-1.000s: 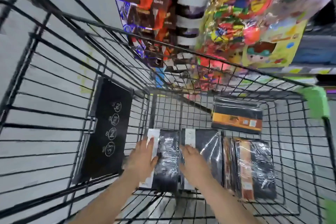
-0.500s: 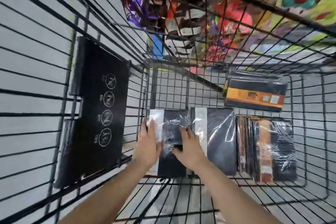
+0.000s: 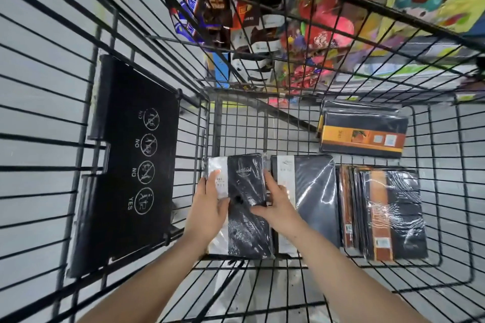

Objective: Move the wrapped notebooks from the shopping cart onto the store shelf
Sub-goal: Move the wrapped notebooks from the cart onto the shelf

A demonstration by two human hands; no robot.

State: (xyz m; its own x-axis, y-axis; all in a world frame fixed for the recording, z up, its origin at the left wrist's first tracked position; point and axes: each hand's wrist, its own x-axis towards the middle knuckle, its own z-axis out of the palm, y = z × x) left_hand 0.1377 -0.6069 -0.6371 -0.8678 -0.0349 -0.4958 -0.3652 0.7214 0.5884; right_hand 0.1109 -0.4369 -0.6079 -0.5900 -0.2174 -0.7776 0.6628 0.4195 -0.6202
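Note:
Inside the black wire shopping cart point(image 3: 262, 123) lie several plastic-wrapped notebooks. A black-and-white wrapped stack point(image 3: 244, 176) sits at the cart's bottom left. My left hand point(image 3: 208, 207) grips its left edge and my right hand point(image 3: 275, 204) grips its right edge, thumb across the top. Beside it lies a second black-and-white stack point(image 3: 312, 191). Further right is an orange-banded black stack point(image 3: 388, 212). Another orange-banded notebook pack point(image 3: 362, 131) lies at the far right of the cart floor.
A black child-seat flap point(image 3: 131, 165) with NO/YES icons hangs on the cart's left wall. Beyond the far wall, store shelving holds chocolate packs point(image 3: 217, 2) and colourful toy packets point(image 3: 341, 16). Grey floor shows beneath the wires.
The camera has come lower and closer into the cart. Both hands have shifted from lying on top of the left stack to closing around its two sides.

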